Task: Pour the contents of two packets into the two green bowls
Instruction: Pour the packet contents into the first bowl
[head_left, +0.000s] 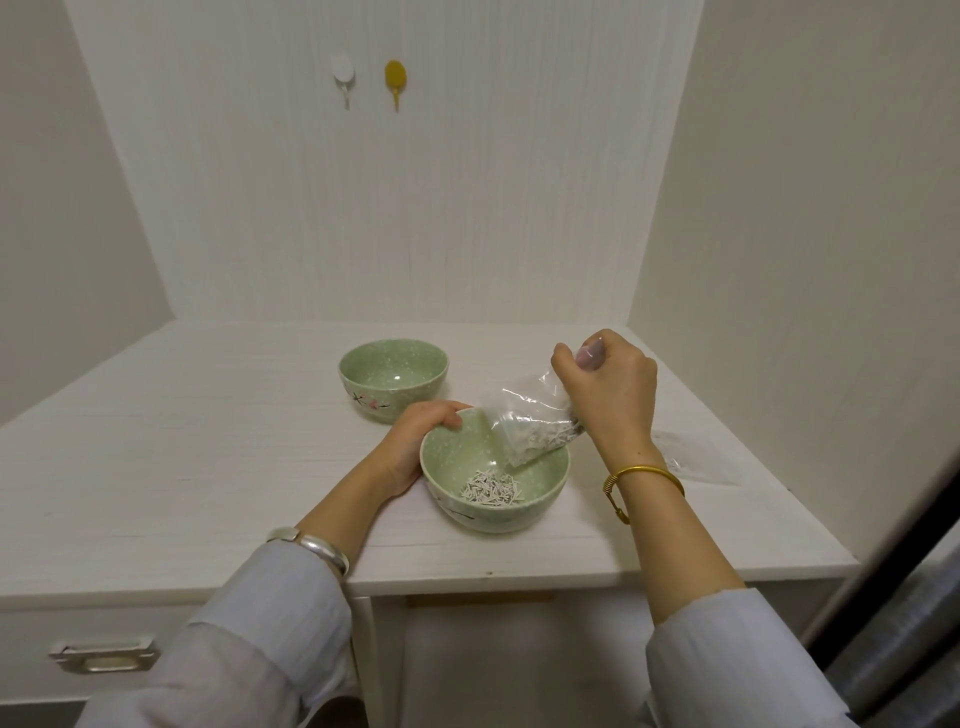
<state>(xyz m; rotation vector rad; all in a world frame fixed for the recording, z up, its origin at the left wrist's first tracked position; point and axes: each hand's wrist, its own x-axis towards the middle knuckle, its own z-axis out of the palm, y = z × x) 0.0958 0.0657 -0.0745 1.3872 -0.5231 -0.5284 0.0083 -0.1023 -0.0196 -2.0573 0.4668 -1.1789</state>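
Two green speckled bowls stand on the white table. The near bowl (540, 493) holds a small heap of pale slivers (491, 491). My left hand (415, 447) grips its left rim. My right hand (605, 387) pinches the upper end of a clear plastic packet (530, 423), tilted mouth-down over the near bowl's right rim, with slivers gathered at its lower end. The far bowl (393, 382), with a pink flower on its side, looks empty. A second clear packet (696, 460) lies flat on the table to the right, behind my right wrist.
The white table (208, 467) sits in a corner, with walls behind and on both sides. Two hooks, white (344, 78) and yellow (395, 80), hang on the back wall. A drawer handle (104, 657) shows below the front edge at left.
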